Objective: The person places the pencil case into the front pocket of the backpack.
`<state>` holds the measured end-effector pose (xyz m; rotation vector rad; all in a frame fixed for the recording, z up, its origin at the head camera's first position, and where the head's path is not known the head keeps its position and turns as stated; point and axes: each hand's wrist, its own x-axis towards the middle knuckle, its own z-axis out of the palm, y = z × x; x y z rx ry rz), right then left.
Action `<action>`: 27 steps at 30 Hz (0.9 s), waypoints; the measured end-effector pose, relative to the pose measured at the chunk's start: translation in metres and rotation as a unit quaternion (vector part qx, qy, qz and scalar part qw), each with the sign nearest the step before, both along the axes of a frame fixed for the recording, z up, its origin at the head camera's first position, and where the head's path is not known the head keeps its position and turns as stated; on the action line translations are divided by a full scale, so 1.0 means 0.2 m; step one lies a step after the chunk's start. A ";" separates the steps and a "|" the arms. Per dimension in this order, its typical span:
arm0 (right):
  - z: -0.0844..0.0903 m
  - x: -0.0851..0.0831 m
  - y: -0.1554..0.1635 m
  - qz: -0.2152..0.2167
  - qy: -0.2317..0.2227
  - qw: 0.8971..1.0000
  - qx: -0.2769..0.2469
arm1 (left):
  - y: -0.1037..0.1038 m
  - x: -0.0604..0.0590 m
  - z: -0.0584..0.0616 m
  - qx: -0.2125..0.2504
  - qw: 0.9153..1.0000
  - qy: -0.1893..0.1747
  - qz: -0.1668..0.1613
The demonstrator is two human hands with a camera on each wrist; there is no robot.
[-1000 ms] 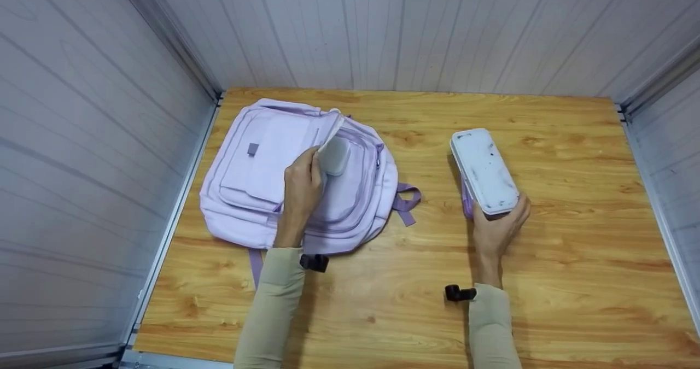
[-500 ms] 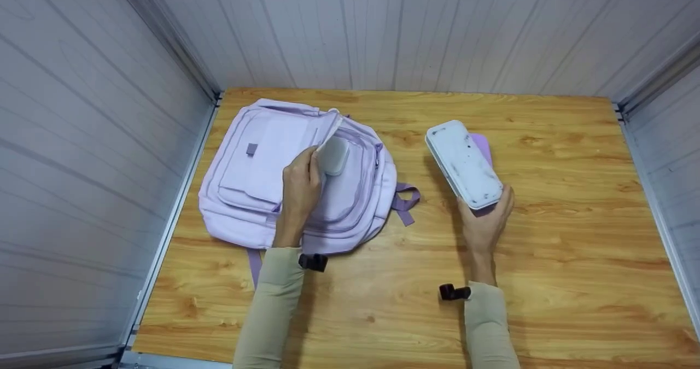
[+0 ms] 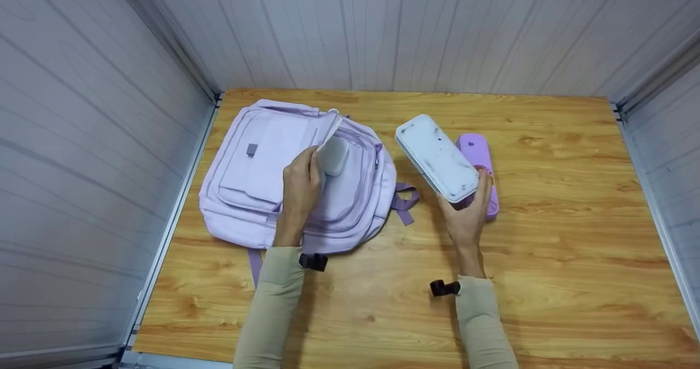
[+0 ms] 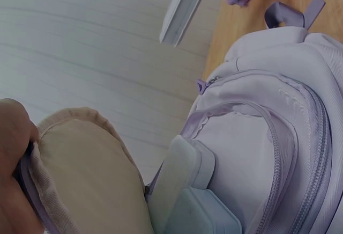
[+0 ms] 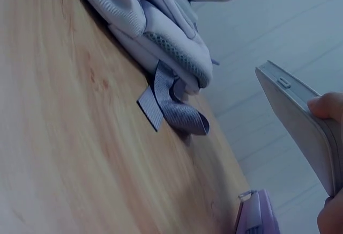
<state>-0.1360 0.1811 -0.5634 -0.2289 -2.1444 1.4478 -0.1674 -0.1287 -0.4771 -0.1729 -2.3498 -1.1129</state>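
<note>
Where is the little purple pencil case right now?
In the head view, the flat purple pencil case lies on the wooden table, right of the lilac backpack, just behind the right hand.

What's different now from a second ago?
The right hand has carried the white case left toward the backpack, uncovering a purple case lying on the table. The left hand still holds the backpack's flap open; the backpack hasn't moved.

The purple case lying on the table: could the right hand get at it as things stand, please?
Probably not at once. The purple case lies bare just beside the right hand, with nothing between, but that hand's fingers grip the white box, so it has no free grasp.
</note>
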 end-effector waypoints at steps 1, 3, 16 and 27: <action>0.00 0.00 -0.01 0.006 -0.004 1.000 0.001 | 0.00 0.00 0.00 0.000 1.000 -0.001 -0.001; 0.01 -0.01 -0.03 0.019 -0.004 1.000 0.005 | 0.00 0.00 0.00 -0.002 1.000 -0.003 -0.001; 0.01 -0.04 -0.18 0.104 -0.009 0.994 0.022 | 0.00 0.00 0.00 -0.003 1.000 -0.020 -0.001; -0.02 -0.07 -0.32 0.156 -0.015 0.986 0.061 | 0.00 0.00 0.00 -0.006 1.000 -0.012 0.002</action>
